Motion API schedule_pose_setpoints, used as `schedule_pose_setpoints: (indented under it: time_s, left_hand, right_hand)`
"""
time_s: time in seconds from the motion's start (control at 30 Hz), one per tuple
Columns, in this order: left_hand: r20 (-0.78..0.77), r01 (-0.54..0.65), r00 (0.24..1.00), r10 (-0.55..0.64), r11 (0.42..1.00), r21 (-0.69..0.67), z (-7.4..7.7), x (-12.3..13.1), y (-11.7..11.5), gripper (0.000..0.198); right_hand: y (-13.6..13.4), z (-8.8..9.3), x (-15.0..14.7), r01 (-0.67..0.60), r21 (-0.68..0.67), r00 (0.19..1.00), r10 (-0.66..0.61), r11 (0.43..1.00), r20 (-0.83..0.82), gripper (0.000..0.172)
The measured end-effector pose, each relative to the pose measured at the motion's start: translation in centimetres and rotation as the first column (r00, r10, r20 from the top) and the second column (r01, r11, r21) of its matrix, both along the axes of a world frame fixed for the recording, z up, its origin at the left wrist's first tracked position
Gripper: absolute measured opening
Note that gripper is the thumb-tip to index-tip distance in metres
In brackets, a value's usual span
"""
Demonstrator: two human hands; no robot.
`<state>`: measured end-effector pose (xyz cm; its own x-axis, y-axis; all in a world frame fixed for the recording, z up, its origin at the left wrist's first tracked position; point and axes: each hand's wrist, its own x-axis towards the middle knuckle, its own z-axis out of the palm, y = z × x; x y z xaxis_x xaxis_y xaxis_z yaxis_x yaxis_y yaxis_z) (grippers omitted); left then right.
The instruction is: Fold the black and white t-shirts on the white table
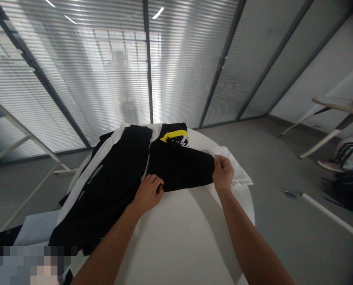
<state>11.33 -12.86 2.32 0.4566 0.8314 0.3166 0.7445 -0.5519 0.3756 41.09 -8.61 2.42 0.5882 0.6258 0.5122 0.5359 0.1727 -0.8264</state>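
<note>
A black garment (180,164) lies stretched sideways across the round white table (176,237). My left hand (149,192) is closed on its near left corner, fingers curled into the cloth. At the other end, my right hand (223,173) pinches the garment's right edge between thumb and fingers. Left of it is a larger black garment with a white side panel (113,174), spread down over the table's left side. Behind the held cloth sits a folded black piece with a yellow stripe and white print (176,136). White cloth (241,174) extends beyond my right hand.
A glass partition with blinds (176,59) stands behind the table. White metal framing (30,134) is at the left. To the right are a wooden-topped table (339,105), dark bags (347,190) and a white pole (333,217). A blurred-out person (42,267) is at lower left.
</note>
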Motion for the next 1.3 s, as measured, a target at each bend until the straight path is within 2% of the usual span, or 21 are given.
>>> schedule_pose_setpoints:
  time_s: [0.07, 0.13, 0.2, 0.23, 0.27, 0.33, 0.4, 0.5, 0.57, 0.67, 0.77, 0.83, 0.93, 1.03, 1.1, 1.17, 1.23, 1.3]
  left_hand:
    - [-0.061, -0.009, 0.998, 0.009, 1.000, 0.006, -0.1, 0.1, -0.1, 0.018]
    - [-0.118, -0.017, 0.993, 0.017, 1.000, 0.007, -0.3, 0.2, -0.2, 0.024]
    - [-0.160, -0.020, 0.987, 0.021, 1.000, 0.006, -0.5, 0.3, -0.3, 0.027]
    - [-0.173, -0.016, 0.985, 0.017, 1.000, 0.003, -0.6, 0.4, -0.3, 0.026]
    - [-0.181, -0.009, 0.983, 0.009, 1.000, -0.001, -0.6, 0.4, -0.2, 0.025]
    - [-0.180, 0.000, 0.984, -0.001, 1.000, -0.006, -0.7, 0.4, -0.1, 0.023]
    - [-0.170, -0.001, 0.985, 0.001, 1.000, -0.003, -0.7, 0.3, 0.0, 0.021]
    - [-0.128, -0.009, 0.992, 0.009, 1.000, 0.003, -0.6, 0.3, 0.1, 0.023]
    - [-0.081, -0.014, 0.997, 0.015, 1.000, 0.006, -0.5, 0.3, 0.1, 0.025]
    - [-0.021, -0.034, 0.999, 0.035, 0.999, 0.019, -0.2, 0.2, 0.1, 0.026]
    - [-0.001, -0.054, 0.999, 0.054, 0.998, 0.016, 0.0, 0.1, 0.1, 0.027]
    - [-0.013, -0.064, 0.998, 0.065, 0.998, 0.016, 0.1, 0.0, 0.1, 0.024]
    - [-0.056, -0.056, 0.997, 0.058, 0.998, 0.026, 0.1, 0.1, -0.1, 0.017]
    - [-0.105, -0.018, 0.994, 0.019, 1.000, 0.015, 0.0, 0.3, -0.3, 0.029]
    - [-0.133, 0.005, 0.991, -0.005, 1.000, -0.005, -0.2, 0.3, -0.3, 0.035]
    - [-0.148, 0.010, 0.989, -0.013, 1.000, -0.020, -0.5, 0.3, -0.3, 0.034]
    - [-0.152, -0.001, 0.988, -0.002, 1.000, -0.022, -0.7, 0.3, -0.2, 0.032]
    - [-0.155, -0.011, 0.988, 0.008, 1.000, -0.018, -0.8, 0.2, -0.1, 0.033]
  right_hand:
    - [0.0, -0.1, -0.1, -0.142, 0.034, 0.981, 0.146, 0.989, -0.128, 0.040]
    - [-0.2, -0.2, -0.5, -0.339, 0.057, 0.917, 0.344, 0.939, -0.200, 0.047]
    - [-0.6, -0.4, -1.1, -0.503, -0.006, 0.859, 0.499, 0.864, -0.112, 0.059]
    - [-0.9, -0.4, -1.4, -0.532, -0.091, 0.846, 0.533, 0.842, -0.008, 0.064]
    - [-1.1, -0.5, -1.7, -0.506, -0.194, 0.839, 0.532, 0.840, 0.114, 0.069]
    - [-1.4, -0.7, -2.1, -0.351, -0.366, 0.819, 0.472, 0.862, 0.327, 0.072]
    - [-1.2, -0.9, -2.1, -0.194, -0.408, 0.821, 0.375, 0.892, 0.430, 0.062]
    - [-0.7, -1.0, -1.2, -0.111, -0.305, 0.874, 0.239, 0.946, 0.424, 0.039]
    - [-0.5, -0.7, -0.6, -0.082, -0.192, 0.910, 0.152, 0.978, 0.386, 0.032]
    - [-0.5, 0.0, 0.1, 0.011, -0.055, 0.962, 0.005, 0.998, 0.273, 0.033]
    - [-0.7, 0.5, 0.4, 0.143, -0.041, 0.980, -0.136, 0.989, 0.145, 0.040]
    - [-0.9, 0.7, 0.5, 0.177, -0.037, 0.972, -0.169, 0.983, 0.164, 0.039]
    - [-1.4, 1.0, 0.0, 0.136, -0.016, 0.923, -0.121, 0.991, 0.365, 0.029]
    - [-2.1, 1.1, -1.2, 0.048, -0.172, 0.811, 0.062, 0.984, 0.582, 0.033]
    - [-2.4, 0.9, -2.2, -0.016, -0.353, 0.715, 0.257, 0.936, 0.650, 0.035]
    - [-2.6, 0.5, -2.9, -0.036, -0.503, 0.620, 0.414, 0.863, 0.666, 0.041]
    - [-2.6, 0.0, -3.1, 0.003, -0.590, 0.560, 0.488, 0.807, 0.670, 0.051]
    - [-2.6, -0.4, -2.8, 0.071, -0.613, 0.540, 0.486, 0.787, 0.687, 0.061]
